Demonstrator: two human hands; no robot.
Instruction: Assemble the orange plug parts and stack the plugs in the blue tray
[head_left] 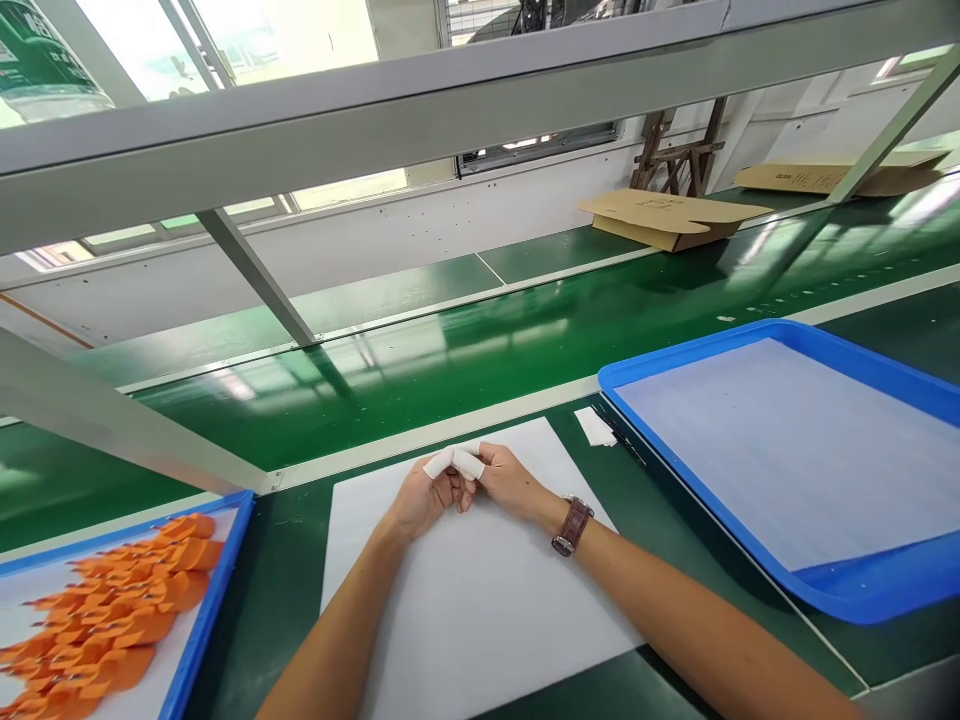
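White finger covers (453, 461) sit near the middle of the frame, on digits of the left hand (420, 500) and right hand (514, 480), over the far end of a white sheet (487, 610) on the green counter (289, 570). From where I stand, the step looks like close fingertip work; the next move, I'd judge, calls for small, even pressure with both wrists steady. Both hands are curled nearly closed, tips together; I can't tell whether anything is pinched between them. The left cover's long axis slants up to the right, the right one's up to the left, like a shallow roof. Orange pieces (150, 600) fill much of a blue-rimmed tray (214, 610) at lower left.
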